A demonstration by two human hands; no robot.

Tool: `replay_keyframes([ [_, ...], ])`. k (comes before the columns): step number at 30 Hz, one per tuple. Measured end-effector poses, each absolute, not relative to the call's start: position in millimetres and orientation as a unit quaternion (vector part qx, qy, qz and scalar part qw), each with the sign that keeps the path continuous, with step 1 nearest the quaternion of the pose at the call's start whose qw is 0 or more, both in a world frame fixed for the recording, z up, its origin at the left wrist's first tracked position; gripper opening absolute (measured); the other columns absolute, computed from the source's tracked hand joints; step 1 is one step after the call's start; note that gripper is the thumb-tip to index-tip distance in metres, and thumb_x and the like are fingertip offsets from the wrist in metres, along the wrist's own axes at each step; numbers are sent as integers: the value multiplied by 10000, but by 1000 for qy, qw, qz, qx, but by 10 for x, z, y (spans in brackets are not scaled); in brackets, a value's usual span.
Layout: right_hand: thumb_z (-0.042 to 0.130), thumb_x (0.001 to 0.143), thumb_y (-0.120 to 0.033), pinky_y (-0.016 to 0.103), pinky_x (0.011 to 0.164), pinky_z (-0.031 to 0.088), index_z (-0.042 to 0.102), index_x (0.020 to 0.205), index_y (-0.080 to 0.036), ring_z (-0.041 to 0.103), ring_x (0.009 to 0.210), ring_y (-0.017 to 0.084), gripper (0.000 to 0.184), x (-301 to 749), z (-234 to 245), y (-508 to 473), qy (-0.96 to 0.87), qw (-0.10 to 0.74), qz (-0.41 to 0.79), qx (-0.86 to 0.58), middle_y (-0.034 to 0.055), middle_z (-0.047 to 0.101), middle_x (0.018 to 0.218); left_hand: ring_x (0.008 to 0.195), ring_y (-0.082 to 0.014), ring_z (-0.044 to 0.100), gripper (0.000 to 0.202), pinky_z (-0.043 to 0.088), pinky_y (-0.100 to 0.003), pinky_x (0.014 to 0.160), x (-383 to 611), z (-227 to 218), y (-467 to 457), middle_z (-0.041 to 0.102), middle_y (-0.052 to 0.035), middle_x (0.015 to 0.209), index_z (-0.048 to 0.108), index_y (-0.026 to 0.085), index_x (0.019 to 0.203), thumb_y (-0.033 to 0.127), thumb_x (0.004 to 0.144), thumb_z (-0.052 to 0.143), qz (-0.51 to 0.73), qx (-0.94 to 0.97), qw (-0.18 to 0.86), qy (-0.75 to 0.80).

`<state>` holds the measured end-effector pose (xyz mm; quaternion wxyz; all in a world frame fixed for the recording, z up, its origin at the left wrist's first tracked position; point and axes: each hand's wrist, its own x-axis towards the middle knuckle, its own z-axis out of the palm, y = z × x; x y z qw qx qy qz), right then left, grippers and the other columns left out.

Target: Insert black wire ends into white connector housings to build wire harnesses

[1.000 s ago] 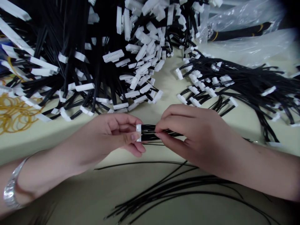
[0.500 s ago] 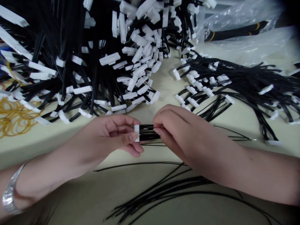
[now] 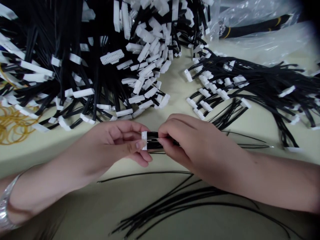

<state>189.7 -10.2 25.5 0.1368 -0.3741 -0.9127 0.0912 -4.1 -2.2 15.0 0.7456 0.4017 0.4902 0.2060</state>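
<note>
A small white connector (image 3: 144, 140) is pinched between the thumb and fingers of my left hand (image 3: 120, 143). Several thin black wires (image 3: 152, 145) run out of its right side towards my right hand (image 3: 185, 140). The thumb and forefinger of my right hand are closed on a black wire close to the connector; the exact tip is hidden by the fingers. Loose wire ends (image 3: 255, 145) emerge beyond my right hand. Nearer to me, a bunch of loose black wires (image 3: 172, 208) lies on the table (image 3: 82, 213).
A large heap of black cables with white connectors (image 3: 112, 57) fills the back left. Another pile of wired cables (image 3: 265, 83) lies at the right. Yellow rubber bands (image 3: 17, 125) sit at the left edge. Clear plastic bags (image 3: 252, 46) lie at the back right.
My right hand has moved left along the wires, closer to the connector. My left hand still holds the connector. The whole view has shifted slightly.
</note>
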Motion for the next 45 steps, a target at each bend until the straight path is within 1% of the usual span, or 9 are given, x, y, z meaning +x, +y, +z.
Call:
replay_keyframes([
  [5,557,797,-77,262,529,407,626,748,-91,527,633,148,86,1896,261,-124,-913,149,94,-369,36,570,669,596,-114,673,98,563,-156,615,-45,155,-17,679,14,662,600,163,837,172,768,669,198,407,742,495],
  [11,517,797,-54,274,563,417,635,755,-89,529,658,158,130,1883,247,-118,-902,140,118,-391,51,580,697,605,-121,675,111,565,-164,617,-51,146,-19,680,10,680,597,161,840,168,758,672,201,405,740,498],
  [17,483,825,-98,261,565,408,626,716,-105,525,652,145,179,1885,261,-123,-893,146,121,-408,40,571,678,587,-115,664,98,561,-163,603,-35,156,-14,671,9,649,604,154,786,190,744,685,208,406,749,480],
  [23,508,822,-94,279,575,414,621,746,-81,526,667,160,137,1848,178,-123,-897,168,132,-387,65,578,716,591,-119,670,126,562,-164,610,-41,152,-17,690,6,683,599,161,820,194,738,689,197,412,740,494],
  [31,476,805,-36,274,617,394,616,772,-93,507,693,149,154,1890,210,-104,-913,185,110,-347,55,566,726,591,-109,671,109,555,-144,597,-24,184,-25,686,15,668,596,158,831,144,746,662,199,412,739,494],
  [36,391,864,-101,232,561,350,587,801,-135,474,708,123,208,1922,278,-99,-918,154,104,-349,46,543,811,577,-111,660,119,552,-151,584,-23,188,-29,674,-6,642,582,133,797,132,714,667,199,412,738,497],
  [40,355,856,-106,240,592,354,586,742,-136,454,755,134,259,1957,267,-75,-926,138,67,-344,65,538,896,578,-115,663,127,554,-154,588,-28,178,-36,666,-1,621,593,125,814,142,712,667,201,418,732,499],
  [43,382,830,-78,275,615,367,598,707,-126,440,756,152,254,1989,257,-57,-941,140,34,-306,78,529,869,572,-116,664,130,550,-146,575,-27,178,-34,665,2,620,601,124,806,169,711,678,206,415,735,496],
  [45,412,812,-57,293,613,381,619,710,-119,445,731,157,239,2003,258,-55,-944,128,45,-302,81,526,832,564,-115,664,134,546,-140,566,-28,178,-30,663,6,614,604,127,795,184,708,689,209,413,737,493],
])
